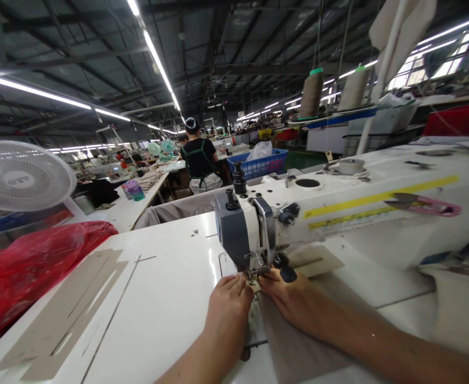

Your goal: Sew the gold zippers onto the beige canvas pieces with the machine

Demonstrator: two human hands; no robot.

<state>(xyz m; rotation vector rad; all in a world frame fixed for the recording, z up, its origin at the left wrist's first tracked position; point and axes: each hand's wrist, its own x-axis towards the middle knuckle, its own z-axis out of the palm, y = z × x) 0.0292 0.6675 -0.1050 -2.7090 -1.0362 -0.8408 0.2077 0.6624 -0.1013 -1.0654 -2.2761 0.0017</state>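
A white sewing machine [378,202] with a dark grey front cover stands over the white table. Taupe fabric [298,341] lies under the needle area and runs down beneath my right forearm. At the presser foot [252,274], my left hand [230,298] is closed just to its left, fingertips pressed together on something I cannot make out. My right hand [286,293] rests on the taupe fabric to the right of the foot, fingers stretched out towards the needle and partly behind the machine's parts. Pink-handled snips [426,204] rest against the machine arm.
Taupe template pieces [70,314] lie on the table at the left, beside a red plastic bag [38,266]. A white fan [22,176] is further left. Ahead are a blue basket [258,162] and a seated person [200,160]. Thread cones [312,95] stand above the machine.
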